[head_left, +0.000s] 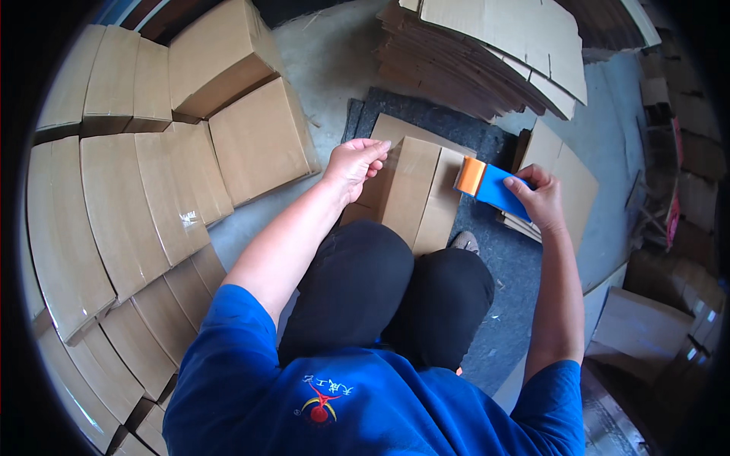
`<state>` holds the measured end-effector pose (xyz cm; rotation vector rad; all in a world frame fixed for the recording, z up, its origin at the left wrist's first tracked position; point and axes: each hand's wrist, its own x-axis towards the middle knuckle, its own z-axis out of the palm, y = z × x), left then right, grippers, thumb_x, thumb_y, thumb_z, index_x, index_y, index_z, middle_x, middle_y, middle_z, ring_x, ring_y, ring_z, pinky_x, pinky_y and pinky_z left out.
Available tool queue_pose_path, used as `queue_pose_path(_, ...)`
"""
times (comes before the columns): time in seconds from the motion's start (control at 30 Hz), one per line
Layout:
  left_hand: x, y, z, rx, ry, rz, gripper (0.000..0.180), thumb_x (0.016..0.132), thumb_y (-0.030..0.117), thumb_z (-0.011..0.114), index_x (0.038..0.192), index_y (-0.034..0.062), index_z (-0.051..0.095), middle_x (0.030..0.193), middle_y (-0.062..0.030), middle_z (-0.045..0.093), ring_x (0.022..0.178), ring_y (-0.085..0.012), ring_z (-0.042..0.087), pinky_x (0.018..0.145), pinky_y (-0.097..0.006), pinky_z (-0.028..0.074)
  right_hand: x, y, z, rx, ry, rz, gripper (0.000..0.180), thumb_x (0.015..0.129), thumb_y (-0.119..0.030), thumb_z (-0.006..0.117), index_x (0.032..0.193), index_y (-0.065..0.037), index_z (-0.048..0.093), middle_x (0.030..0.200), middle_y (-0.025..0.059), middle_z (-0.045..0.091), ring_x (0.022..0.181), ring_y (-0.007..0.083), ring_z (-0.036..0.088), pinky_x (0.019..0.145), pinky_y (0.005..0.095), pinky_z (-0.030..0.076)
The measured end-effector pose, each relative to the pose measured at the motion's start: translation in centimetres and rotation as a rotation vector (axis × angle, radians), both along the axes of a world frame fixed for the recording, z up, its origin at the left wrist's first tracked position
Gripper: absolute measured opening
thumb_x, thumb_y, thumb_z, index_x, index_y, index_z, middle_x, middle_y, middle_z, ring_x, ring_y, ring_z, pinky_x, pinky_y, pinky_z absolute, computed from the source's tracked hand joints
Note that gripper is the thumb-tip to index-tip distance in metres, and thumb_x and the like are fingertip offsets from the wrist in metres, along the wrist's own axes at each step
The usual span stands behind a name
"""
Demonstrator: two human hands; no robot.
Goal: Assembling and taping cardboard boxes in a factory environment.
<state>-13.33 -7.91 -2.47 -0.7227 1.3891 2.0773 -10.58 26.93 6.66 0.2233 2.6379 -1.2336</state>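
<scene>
Right hand (pixel 536 199) clamped on blue-and-orange tape dispenser (pixel 490 185) just right of carton (pixel 411 194); left hand (pixel 353 163) pinching tape end (pixel 389 156) at its left edge.

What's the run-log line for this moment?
left hand: holds tape end on box | right hand: grips blue-orange tape dispenser | taped boxes at left

A grey concrete floor (pixel 327 57) is carrying a dark mat (pixel 498 251) under the hands, taped boxes (pixel 144 197) lying left, flat cardboard stack (pixel 487 61) lying beyond.
</scene>
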Motion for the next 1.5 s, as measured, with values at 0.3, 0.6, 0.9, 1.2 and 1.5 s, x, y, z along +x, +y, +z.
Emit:
queue_pose_path(0.3,1.1,3.4,-4.2,-0.866,0.364,-0.432,0.051,0.097,0.018,0.055,0.144,0.0070,0.039,0.138,-0.0223,0.048,0.127,-0.0396,0.049,0.106,-0.044,0.041,0.1,1.1,-3.1,-0.076,-0.004,-0.051,0.034,0.077,-0.033,0.084,0.082,-0.003,0.069,0.072,0.0016,0.064,0.068,0.0089,0.058,0.064,0.0276,0.050)
queue_pose_path(0.6,-4.5,7.0,2.8,-1.023,1.051,-0.710,0.031,0.084,0.044,0.072,0.088,0.0139,0.075,0.097,-0.0050,0.068,0.104,-0.0247,0.059,0.095,-0.040,0.044,0.3,1.1,-2.0,-0.031,-0.038,-0.023,0.038,0.080,-0.040,0.080,0.084,-0.003,0.070,0.075,0.0056,0.067,0.070,0.0122,0.062,0.068,0.0298,0.051)
queue_pose_path(0.9,-6.9,7.7,0.9,-0.539,0.531,-0.842,0.031,0.083,0.034,0.078,0.080,0.0055,0.067,0.080,-0.0043,0.067,0.076,-0.0126,0.060,0.073,-0.029,0.050,-1.1,3.0,3.3,0.198,-0.088,0.170,0.059,0.076,-0.056,0.078,0.088,0.002,0.071,0.076,0.0140,0.069,0.070,0.0196,0.067,0.068,0.0348,0.056)
queue_pose_path(1.2,-6.7,8.0,1.7,-0.491,0.484,-0.820,0.028,0.085,0.030,0.079,0.079,0.0064,0.065,0.081,-0.0023,0.065,0.076,-0.0099,0.057,0.073,-0.027,0.050,-0.8,4.3,-1.2,0.446,-0.228,0.178,0.054,0.076,-0.052,0.080,0.090,-0.001,0.071,0.079,0.0153,0.071,0.074,0.0259,0.071,0.072,0.0372,0.057)
queue_pose_path(1.5,-3.8,6.3,-3.7,-0.092,0.228,-0.108,0.039,0.096,0.044,0.062,0.107,0.0063,0.065,0.105,-0.0034,0.061,0.099,-0.0113,0.054,0.094,-0.028,0.043,0.4,-6.7,0.6,0.754,-0.058,0.165,0.031,0.082,-0.038,0.074,0.087,-0.009,0.063,0.073,0.0089,0.068,0.073,0.0283,0.069,0.068,0.0406,0.055)
